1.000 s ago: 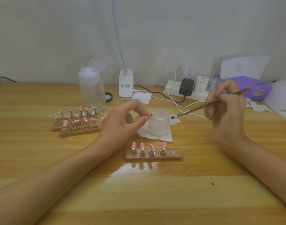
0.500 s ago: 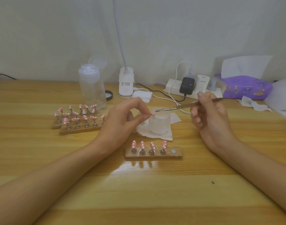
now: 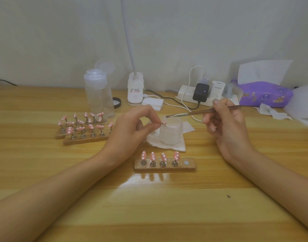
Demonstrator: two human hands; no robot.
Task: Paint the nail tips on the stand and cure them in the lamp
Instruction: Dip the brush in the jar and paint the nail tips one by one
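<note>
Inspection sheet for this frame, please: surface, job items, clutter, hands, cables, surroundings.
Surface: wooden table, glossy, one dark speck.
Job's things: front stand holds four pink dotted tips, fifth magnet bare; two fuller stands left; jar on tissue; lamp behind.
Clutter: clear bottle, purple tissue pack.
Hands: left hand pinches a nail tip; right hand holds the brush, bristles near it.
Cables: white lead and black lead by the power strip.
Surroundings: plain pale wall.

Lying on the wooden table (image 3: 149,206): one nail stand (image 3: 191,167) nearest, two more stands (image 3: 83,140) side by side at left, white napkin (image 3: 167,146) in the middle; along the back, clear bottle (image 3: 99,98), lamp base (image 3: 135,95), power strip (image 3: 184,95), purple tissue pack (image 3: 266,95).
</note>
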